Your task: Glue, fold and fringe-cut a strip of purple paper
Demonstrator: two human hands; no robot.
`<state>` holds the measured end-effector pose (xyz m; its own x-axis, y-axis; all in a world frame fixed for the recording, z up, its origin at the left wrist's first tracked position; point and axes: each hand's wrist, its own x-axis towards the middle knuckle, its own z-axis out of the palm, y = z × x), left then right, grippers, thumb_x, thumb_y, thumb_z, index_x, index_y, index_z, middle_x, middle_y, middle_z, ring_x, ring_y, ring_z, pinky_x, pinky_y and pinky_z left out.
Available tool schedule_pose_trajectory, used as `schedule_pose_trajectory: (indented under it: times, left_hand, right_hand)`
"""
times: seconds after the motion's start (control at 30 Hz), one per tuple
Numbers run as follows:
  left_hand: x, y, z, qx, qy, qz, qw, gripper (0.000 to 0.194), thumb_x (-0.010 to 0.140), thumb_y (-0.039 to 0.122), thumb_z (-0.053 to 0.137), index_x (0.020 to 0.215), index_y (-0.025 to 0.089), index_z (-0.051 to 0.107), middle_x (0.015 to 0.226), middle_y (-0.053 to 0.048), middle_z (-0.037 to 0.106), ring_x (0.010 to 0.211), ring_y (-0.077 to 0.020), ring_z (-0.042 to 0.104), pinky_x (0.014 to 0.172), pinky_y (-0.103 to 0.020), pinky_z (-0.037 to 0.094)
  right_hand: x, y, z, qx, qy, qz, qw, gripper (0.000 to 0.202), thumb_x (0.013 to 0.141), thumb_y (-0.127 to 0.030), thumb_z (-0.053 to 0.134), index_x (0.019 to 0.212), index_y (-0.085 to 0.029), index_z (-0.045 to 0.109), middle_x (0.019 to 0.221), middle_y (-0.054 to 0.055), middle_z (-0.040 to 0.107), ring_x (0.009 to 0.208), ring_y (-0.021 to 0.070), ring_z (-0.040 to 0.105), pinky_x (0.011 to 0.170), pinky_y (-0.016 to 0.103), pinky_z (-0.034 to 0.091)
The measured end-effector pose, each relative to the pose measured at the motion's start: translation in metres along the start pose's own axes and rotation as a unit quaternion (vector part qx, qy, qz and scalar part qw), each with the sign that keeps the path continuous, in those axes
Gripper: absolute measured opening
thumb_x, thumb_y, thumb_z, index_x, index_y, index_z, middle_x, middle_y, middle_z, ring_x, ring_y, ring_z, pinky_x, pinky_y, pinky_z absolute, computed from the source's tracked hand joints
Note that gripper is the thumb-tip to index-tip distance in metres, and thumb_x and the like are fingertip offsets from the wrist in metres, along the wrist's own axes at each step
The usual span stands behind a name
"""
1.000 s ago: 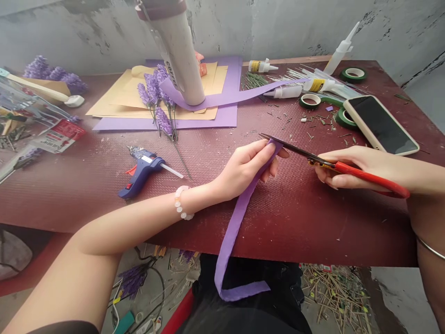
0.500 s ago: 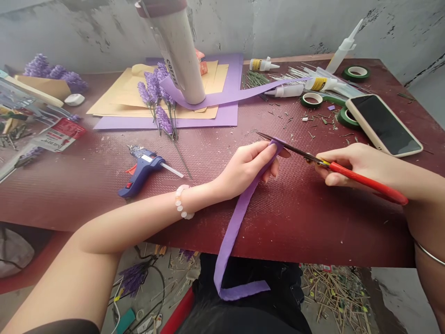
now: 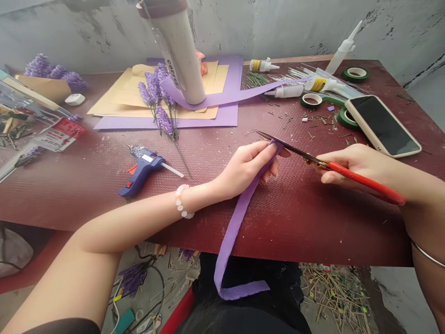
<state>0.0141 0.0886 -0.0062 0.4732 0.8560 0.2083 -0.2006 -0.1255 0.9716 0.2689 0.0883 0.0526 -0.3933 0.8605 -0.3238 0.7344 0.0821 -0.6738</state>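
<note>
My left hand point(image 3: 247, 168) pinches one end of a long purple paper strip point(image 3: 232, 234) between thumb and fingers. The strip hangs over the table's front edge, and its lower end bends across my lap. My right hand point(image 3: 342, 164) is closed around red-handled scissors point(image 3: 365, 180). Their dark blades lie at the strip's top end, just beyond my left thumb; whether the blades are fully closed is hard to see. A blue hot glue gun point(image 3: 142, 171) with a clear glue stick lies left of my left hand.
A tall coffee tumbler point(image 3: 184, 55) stands on purple and tan paper sheets point(image 3: 118, 97) beside purple flower stems point(image 3: 163, 120). At the right lie a phone point(image 3: 384, 125), green tape rolls point(image 3: 355, 74), glue bottles point(image 3: 285, 91) and wire stems. Clippings dot the maroon table point(image 3: 313, 232).
The right hand and scissors have shifted very slightly left, with the blades still at the strip's end. The left hand and strip look unchanged.
</note>
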Motion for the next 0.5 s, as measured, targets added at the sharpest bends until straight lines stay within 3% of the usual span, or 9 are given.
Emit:
schedule_pose_trajectory:
  times: [0.37,0.5]
  left_hand:
    - [-0.0003,-0.0019,-0.0011,-0.001,-0.002,-0.008,1.000,0.061,0.100,0.075,0.072,0.093,0.015,0.075,0.070,0.001,0.065,0.055,-0.0084,0.056,0.059,-0.024,0.052]
    - [-0.0003,-0.0004,-0.0004,-0.009,-0.002,-0.002,1.000,0.058,0.101,0.072,0.074,0.092,0.014,0.074,0.069,0.002,0.064,0.055,-0.0074,0.055,0.059,-0.022,0.052]
  right_hand:
    - [-0.0017,-0.0007,0.0023,-0.012,0.002,-0.001,1.000,0.079,0.070,-0.101,0.069,0.063,-0.025,0.053,0.064,-0.002,0.042,0.065,0.0166,0.036,0.060,0.035,0.029]
    - [-0.0023,0.0018,0.0028,-0.025,0.007,0.005,1.000,0.078,0.073,-0.102,0.067,0.066,-0.024,0.061,0.066,-0.001,0.045,0.067,0.0181,0.041,0.061,0.034,0.033]
